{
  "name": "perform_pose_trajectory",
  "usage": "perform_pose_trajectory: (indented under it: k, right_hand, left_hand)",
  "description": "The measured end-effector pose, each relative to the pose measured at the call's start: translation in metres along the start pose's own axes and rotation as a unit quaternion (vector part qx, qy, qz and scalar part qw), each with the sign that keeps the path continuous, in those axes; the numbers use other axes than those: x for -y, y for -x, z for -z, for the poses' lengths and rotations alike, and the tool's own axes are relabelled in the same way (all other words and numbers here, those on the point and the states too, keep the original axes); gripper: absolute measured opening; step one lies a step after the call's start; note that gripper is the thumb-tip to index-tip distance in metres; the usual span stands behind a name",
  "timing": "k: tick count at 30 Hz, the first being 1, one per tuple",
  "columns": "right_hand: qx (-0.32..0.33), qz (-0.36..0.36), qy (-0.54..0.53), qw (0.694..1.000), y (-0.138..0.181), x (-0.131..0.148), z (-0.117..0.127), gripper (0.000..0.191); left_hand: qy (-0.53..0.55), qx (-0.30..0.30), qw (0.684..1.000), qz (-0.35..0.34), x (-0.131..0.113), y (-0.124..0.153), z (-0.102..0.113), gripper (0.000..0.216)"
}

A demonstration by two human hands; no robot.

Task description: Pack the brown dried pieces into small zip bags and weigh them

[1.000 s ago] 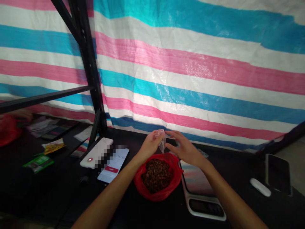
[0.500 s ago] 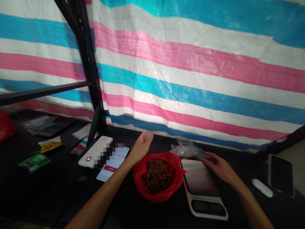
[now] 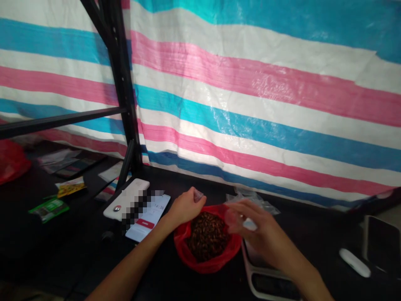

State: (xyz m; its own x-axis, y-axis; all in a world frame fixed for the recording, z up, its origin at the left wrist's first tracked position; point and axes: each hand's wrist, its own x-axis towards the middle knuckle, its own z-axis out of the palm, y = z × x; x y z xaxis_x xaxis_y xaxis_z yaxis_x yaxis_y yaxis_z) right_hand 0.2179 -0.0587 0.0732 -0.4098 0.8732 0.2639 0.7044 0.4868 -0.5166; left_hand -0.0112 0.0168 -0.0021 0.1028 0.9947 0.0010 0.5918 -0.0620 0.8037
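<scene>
My left hand [image 3: 189,207] is closed behind the red plastic bag, with a bit of clear plastic [image 3: 198,195] showing between thumb and fingers. The red bag [image 3: 208,265] stands with its mouth spread wide, filled with small brown seed-like pieces [image 3: 208,236]. My right hand [image 3: 258,228] hovers over the bag's right rim and the kitchen scale. Its fingers are curled and smeared by motion; whether they hold anything is unclear. The white scale [image 3: 272,282] with a dark display is partly hidden under this hand. Several clear plastic bags [image 3: 266,205] lie behind it.
Left of my arm lie a phone with a lit screen [image 3: 150,219] and a white device [image 3: 134,194]. Green [image 3: 48,209] and yellow [image 3: 71,187] packets sit further left. At right are a white oblong object [image 3: 354,262] and a dark-screened device [image 3: 382,242]. Striped sheeting [image 3: 250,104] hangs behind.
My right hand has moved left from the clear bags to above the red bag's right rim. My left hand has come slightly lower and closer to the red bag.
</scene>
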Motion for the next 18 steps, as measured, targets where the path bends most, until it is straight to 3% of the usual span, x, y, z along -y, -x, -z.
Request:
perform_pose_trajectory:
  k: [3,8,13,18]
  right_hand:
    - [0.113,0.019,0.114,0.987,-0.02,0.024,-0.028,0.033]
    - [0.114,0.011,0.23,0.966,-0.023,0.005,-0.053,0.023]
    - [0.162,-0.026,0.192,0.968,-0.013,-0.006,-0.052,0.022]
    - [0.196,-0.021,0.114,0.974,-0.003,-0.006,-0.042,0.044]
  left_hand:
    - [-0.031,0.0,0.999,0.01,0.002,-0.002,0.001,0.024]
    - [-0.045,0.002,0.999,0.024,0.005,-0.005,0.003,0.026]
    - [0.013,0.024,1.0,-0.013,-0.004,0.002,0.012,0.029]
    - [0.056,0.14,0.985,-0.083,-0.003,0.008,0.019,0.023]
